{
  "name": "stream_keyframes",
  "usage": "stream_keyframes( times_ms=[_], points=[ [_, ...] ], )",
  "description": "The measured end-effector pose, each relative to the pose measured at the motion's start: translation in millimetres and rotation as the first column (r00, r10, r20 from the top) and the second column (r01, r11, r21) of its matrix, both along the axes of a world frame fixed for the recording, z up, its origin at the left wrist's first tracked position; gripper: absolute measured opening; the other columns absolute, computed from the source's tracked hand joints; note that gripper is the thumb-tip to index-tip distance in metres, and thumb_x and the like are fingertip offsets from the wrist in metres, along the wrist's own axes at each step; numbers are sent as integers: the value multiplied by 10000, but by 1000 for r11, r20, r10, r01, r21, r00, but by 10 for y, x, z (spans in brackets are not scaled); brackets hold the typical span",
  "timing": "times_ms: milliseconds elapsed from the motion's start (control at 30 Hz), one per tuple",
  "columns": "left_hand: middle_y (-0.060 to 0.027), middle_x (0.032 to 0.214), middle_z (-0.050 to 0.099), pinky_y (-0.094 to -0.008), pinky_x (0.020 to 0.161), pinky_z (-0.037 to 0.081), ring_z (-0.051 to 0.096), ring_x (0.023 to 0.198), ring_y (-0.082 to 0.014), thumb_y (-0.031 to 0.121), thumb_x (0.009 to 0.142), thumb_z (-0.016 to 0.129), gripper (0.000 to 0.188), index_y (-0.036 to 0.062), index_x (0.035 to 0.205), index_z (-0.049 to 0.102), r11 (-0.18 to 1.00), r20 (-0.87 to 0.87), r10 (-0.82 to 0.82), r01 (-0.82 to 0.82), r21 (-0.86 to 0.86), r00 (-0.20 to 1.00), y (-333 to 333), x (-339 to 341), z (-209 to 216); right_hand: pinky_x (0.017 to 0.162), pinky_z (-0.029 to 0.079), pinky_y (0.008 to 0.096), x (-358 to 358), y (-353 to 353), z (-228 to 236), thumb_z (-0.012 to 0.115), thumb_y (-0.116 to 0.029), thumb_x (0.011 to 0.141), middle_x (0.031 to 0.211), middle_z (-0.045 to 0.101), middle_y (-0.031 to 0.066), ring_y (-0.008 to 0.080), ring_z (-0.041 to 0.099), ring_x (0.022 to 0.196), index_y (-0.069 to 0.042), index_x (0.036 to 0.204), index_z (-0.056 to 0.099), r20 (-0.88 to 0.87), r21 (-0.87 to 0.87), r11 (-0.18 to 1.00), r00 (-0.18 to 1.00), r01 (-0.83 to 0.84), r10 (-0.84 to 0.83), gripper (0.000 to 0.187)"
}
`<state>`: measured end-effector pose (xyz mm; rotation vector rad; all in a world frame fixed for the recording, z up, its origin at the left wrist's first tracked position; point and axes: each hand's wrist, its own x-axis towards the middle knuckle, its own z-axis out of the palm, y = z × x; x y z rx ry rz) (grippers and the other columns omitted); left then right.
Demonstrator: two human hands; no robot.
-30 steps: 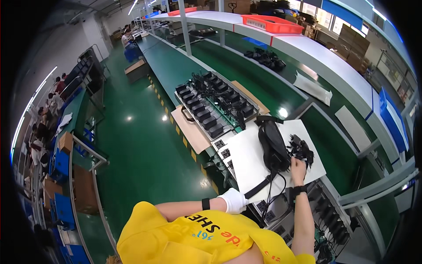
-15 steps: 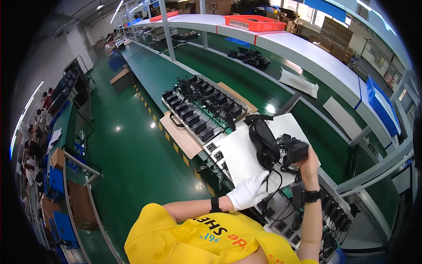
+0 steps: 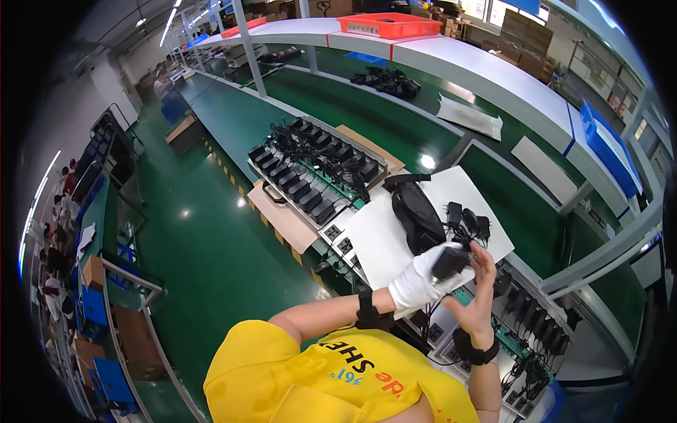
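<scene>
My left hand (image 3: pixel 416 280), in a white glove, is closed around a black power adapter (image 3: pixel 449 264). Bare and wearing a black wristband, my right hand (image 3: pixel 476 299) has its fingers apart, the fingertips close beside that adapter. Both hands are over the near edge of a white board (image 3: pixel 377 236). On the board lies a black zippered pouch (image 3: pixel 416 215) with a strap. To its right sit smaller black adapters (image 3: pixel 455 211) with coiled cords. A black cord hangs below my left hand.
Beyond the board, a rack (image 3: pixel 310 201) holds rows of black adapters and tangled cords. More adapters (image 3: pixel 539 331) fill a rack at the lower right. A white shelf (image 3: pixel 486 67) carries a red tray (image 3: pixel 390 27) and a blue bin (image 3: pixel 605 151). A cardboard sheet (image 3: pixel 282 218) juts over the aisle.
The black adapter has passed from my right hand into my gloved left hand, which has risen. My right hand has let go and spread its fingers. The view has shifted slightly.
</scene>
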<state>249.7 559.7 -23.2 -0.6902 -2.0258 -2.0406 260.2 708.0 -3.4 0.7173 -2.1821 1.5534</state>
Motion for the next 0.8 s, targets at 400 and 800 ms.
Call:
stream_keyframes(
  times_ms=[400,800],
  points=[
    [-159,1014,547,-371,787,454,552,889,-314,60,726,697,474,8,1151,495,893,-462,-194,-38,-448,865,168,-98,175,367,326,174,662,1351,804,596,-70,820,782,544,66,82,510,589,-49,1037,461,189,-626,568,810,535,-554,257],
    [-171,1048,549,-356,721,478,559,819,-273,60,775,635,518,30,1249,429,649,-11,-193,119,-751,981,148,33,-467,408,382,258,1428,4334,-600,633,-346,781,746,561,32,116,503,582,-28,1018,543,692,307,371,62,876,-719,407]
  ],
)
